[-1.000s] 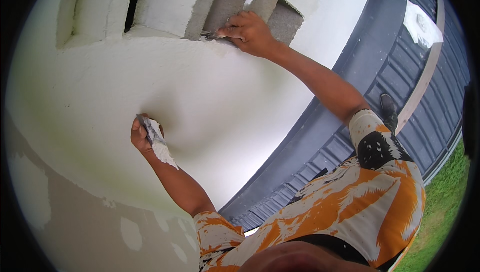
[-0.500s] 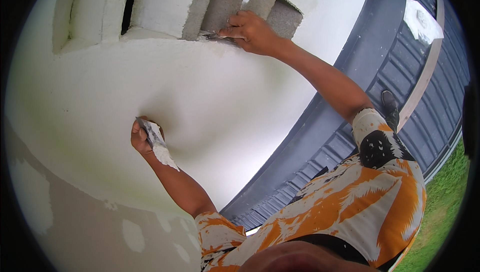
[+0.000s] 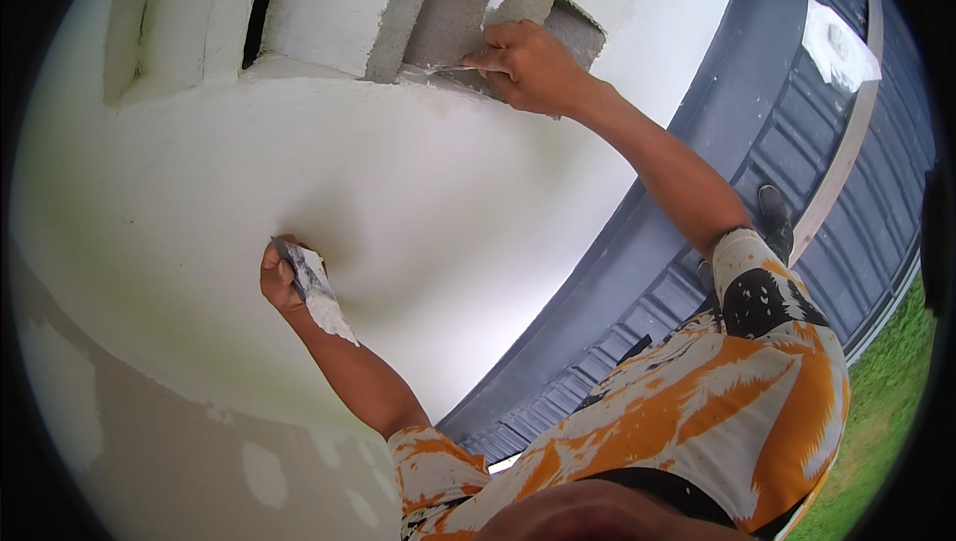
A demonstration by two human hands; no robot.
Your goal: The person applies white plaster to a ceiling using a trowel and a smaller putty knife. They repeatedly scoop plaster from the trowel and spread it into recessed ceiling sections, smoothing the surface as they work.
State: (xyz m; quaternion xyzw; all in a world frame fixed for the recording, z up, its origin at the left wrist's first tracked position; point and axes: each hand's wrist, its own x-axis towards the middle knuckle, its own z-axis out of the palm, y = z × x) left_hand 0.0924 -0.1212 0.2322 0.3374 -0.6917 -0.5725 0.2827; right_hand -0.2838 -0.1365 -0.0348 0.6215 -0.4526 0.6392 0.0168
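Head view: At centre left of the frame, the left hand (image 3: 279, 278) is gripping a flat grey scraper (image 3: 295, 264), with the fingers closing around it. White paste (image 3: 329, 314) is coating the scraper's lower part and is extending toward lower right, in front of the forearm. This assembly is staying clear of the right hand.

At upper centre, the right hand (image 3: 538, 68) is pinching a thin blade (image 3: 448, 69) between closed fingers. The blade is pointing left along the lower edge of a grey recess (image 3: 438, 18); whether it is touching that edge cannot be told. A white smear (image 3: 495, 5) is marking the recess's back face just above the hand.

A white wall (image 3: 428, 162) is filling the middle of the frame. A dark slot (image 3: 261, 8) is running between raised white blocks at upper left. A grey surface (image 3: 179, 421) bearing pale patches is occupying the lower left.

On the right, a dark ribbed roof (image 3: 802, 152) is supporting a wooden batten (image 3: 841, 157), a white sheet (image 3: 819, 28) at upper right and a dark shoe (image 3: 773, 207). Green grass (image 3: 886, 392) is showing at lower right.
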